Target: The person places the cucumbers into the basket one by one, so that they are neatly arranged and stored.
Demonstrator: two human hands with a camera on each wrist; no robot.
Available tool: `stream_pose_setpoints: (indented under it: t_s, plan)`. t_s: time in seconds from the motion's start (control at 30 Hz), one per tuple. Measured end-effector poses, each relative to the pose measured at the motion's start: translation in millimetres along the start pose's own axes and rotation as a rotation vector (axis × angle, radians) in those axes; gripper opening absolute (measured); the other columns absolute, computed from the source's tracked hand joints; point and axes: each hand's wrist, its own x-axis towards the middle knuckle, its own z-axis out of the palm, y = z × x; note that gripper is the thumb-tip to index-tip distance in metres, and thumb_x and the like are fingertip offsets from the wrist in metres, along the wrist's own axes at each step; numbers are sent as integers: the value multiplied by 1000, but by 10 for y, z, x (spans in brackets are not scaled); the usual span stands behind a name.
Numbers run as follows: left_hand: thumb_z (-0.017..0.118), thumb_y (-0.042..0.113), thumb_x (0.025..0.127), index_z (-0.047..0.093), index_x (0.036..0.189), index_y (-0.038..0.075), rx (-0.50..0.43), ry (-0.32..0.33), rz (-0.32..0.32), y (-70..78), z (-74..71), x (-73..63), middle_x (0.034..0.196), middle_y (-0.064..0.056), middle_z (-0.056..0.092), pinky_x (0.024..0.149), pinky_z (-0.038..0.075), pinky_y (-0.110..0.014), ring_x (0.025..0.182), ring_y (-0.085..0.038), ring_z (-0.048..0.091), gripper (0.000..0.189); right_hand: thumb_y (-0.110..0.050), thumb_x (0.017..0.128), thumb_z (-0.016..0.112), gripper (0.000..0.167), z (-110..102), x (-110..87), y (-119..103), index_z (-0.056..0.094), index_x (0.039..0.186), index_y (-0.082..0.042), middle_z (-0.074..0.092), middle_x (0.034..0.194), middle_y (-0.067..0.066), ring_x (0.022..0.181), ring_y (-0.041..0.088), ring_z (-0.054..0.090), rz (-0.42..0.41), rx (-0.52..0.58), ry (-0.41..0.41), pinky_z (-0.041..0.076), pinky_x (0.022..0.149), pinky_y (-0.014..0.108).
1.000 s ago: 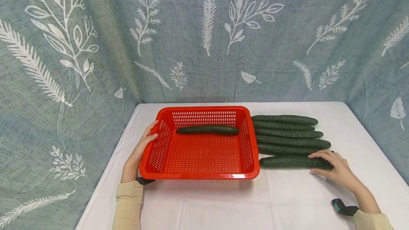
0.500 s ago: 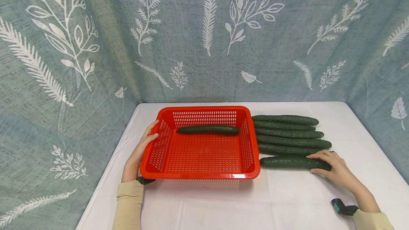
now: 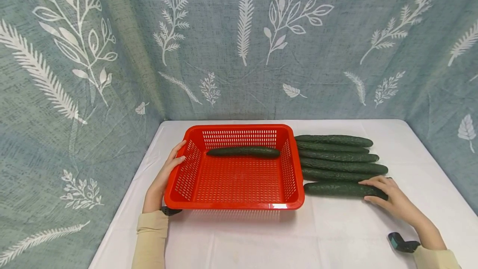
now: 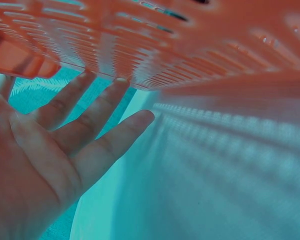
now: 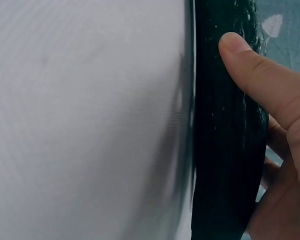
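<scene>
A red plastic basket (image 3: 239,205) with slotted walls stands on the table, one dark green cucumber (image 3: 243,152) lying along its back inside. At the basket's left side is my left hand (image 3: 162,181); its fingertips reach the rim. In the left wrist view, several straight fingers (image 4: 97,112) lie under the rim against or close to the outer wall. My right hand (image 3: 395,197) grips the right end of the nearest cucumber (image 3: 334,189) outside the basket. The right wrist view shows the thumb (image 5: 262,75) on this cucumber's side, other fingers partly hidden behind it.
Several more cucumbers (image 3: 340,165) lie side by side right of the basket, their left ends close to its wall or hidden by it. White cloth covers the table (image 3: 239,240). A patterned grey-green curtain (image 3: 224,45) hangs behind and at both sides.
</scene>
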Motion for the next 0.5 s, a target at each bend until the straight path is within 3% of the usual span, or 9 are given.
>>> stream_pose_setpoints:
  t_s: [0.5]
  plan:
    - [34, 24, 100, 11, 148, 30, -2, -7, 12, -39, -32, 19, 143, -11, 22, 80, 50, -35, 107, -24, 46, 54, -3, 69, 76, 46, -256, 123, -175, 63, 114, -8, 53, 101, -1, 94, -4, 36, -58, -42, 43, 31, 74, 27]
